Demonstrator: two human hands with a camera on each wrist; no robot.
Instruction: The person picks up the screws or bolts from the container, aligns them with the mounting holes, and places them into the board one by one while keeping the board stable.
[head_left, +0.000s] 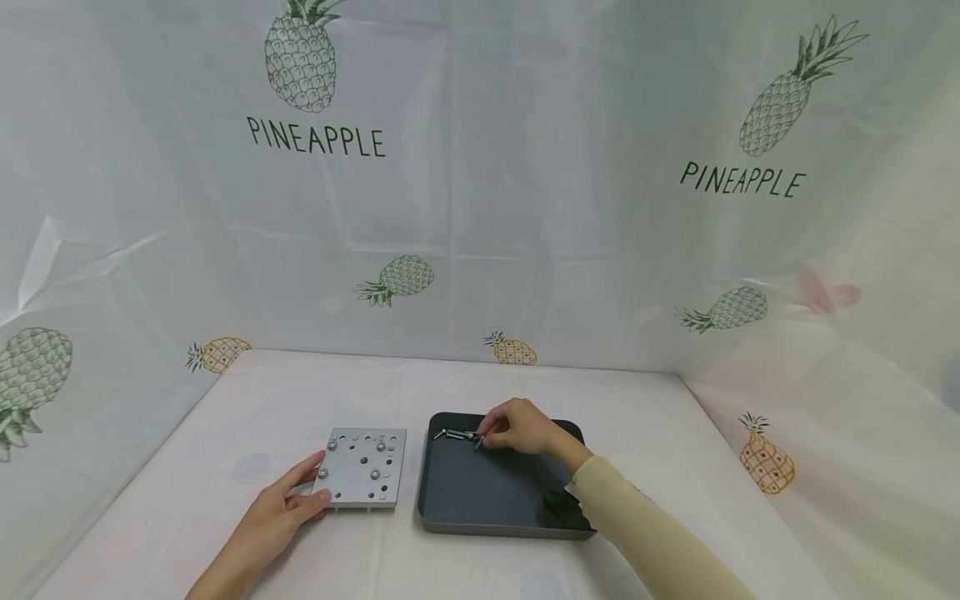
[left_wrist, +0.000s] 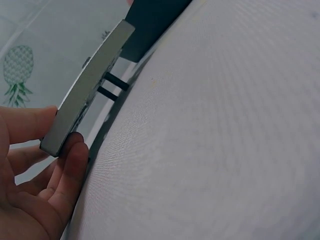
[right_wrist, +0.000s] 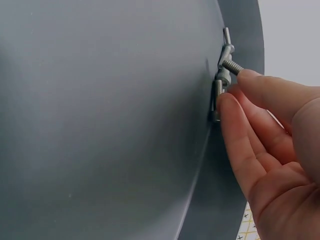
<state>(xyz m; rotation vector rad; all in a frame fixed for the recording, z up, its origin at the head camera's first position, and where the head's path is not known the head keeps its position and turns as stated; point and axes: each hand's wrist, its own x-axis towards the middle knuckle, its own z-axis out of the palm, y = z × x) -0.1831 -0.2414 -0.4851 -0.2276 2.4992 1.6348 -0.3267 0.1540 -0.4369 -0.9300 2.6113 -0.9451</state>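
Note:
My left hand grips a square metal plate by its left edge, thumb on one face and fingers under the other. Holes dot the plate, and several bolts stand in it with their heads up. In the left wrist view, two bolt shanks stick out below the plate, which is held tilted above the table. Over the dark grey tray, my right hand pinches a threaded bolt between thumb and fingers. Several loose bolts lie by its fingertips, along the tray's far side.
A small black object lies in the tray's near right part, beside the right sleeve. The tray stands right of the plate on a white-covered table. A pineapple-print curtain hangs behind and at the sides.

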